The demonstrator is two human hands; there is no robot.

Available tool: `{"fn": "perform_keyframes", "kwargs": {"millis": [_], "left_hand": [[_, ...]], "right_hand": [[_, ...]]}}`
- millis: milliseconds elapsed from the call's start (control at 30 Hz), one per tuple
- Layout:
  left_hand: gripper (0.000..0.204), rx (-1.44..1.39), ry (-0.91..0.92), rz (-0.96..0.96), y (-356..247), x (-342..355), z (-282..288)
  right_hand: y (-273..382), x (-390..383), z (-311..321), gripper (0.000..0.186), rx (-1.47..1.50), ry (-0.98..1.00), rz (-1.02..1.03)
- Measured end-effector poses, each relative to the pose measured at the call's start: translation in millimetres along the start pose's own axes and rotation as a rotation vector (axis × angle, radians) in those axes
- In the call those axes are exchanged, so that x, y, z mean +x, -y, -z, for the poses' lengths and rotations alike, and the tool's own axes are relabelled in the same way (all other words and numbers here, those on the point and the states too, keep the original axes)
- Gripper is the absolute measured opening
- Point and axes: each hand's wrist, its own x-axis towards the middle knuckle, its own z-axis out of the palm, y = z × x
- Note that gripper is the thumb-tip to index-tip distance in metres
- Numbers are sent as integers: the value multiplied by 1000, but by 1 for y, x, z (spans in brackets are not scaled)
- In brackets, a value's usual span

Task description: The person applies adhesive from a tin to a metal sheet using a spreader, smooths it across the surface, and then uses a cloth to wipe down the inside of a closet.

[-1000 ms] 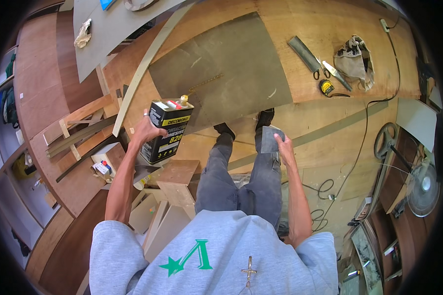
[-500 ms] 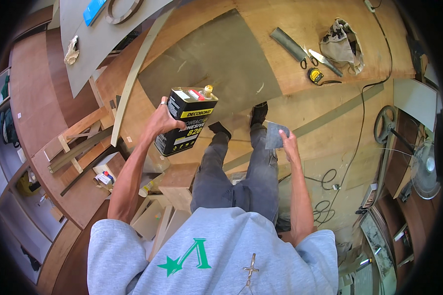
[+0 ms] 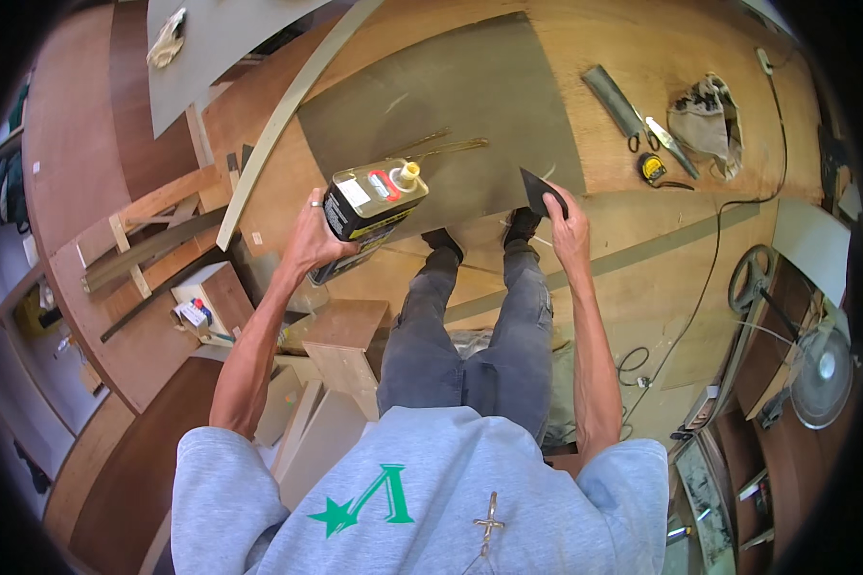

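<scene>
My left hand [image 3: 309, 235] grips the side of a black rectangular adhesive can [image 3: 366, 222], tilted so its top and yellowish spout show. In my right hand [image 3: 571, 232] is a thin dark flat spreader [image 3: 537, 192], pinched between thumb and fingers. Both are held above the near edge of a grey-brown sheet [image 3: 518, 77] lying on a wooden worktop [image 3: 604, 38]. Shiny amber streaks of adhesive [image 3: 460, 147] lie on the sheet just beyond the can.
Right of the sheet are a dark roll [image 3: 612, 99], scissors [image 3: 656, 132], a yellow tape measure [image 3: 651, 168] and a cloth bag [image 3: 705, 125]. A cable [image 3: 717, 244] trails to the floor near a fan [image 3: 823, 369]. Wooden framing [image 3: 149, 225] and a box [image 3: 216, 302] stand left.
The can has tipped, showing more of its top. Longer adhesive streaks now lie on the sheet. My right hand has raised and turned the spreader, and the view has shifted.
</scene>
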Motion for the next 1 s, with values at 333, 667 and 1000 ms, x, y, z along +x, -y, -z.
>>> {"fn": "perform_keyframes", "kwargs": {"millis": [333, 667, 1000], "left_hand": [[93, -151, -29, -63, 58, -10, 2], [97, -370, -158, 93, 142, -29, -5], [90, -512, -404, 222, 260, -48, -1]], "right_hand": [[78, 46, -134, 26, -613, 329, 538], [35, 54, -127, 27, -814, 432, 356], [-86, 106, -204, 35, -1075, -22, 158]]}}
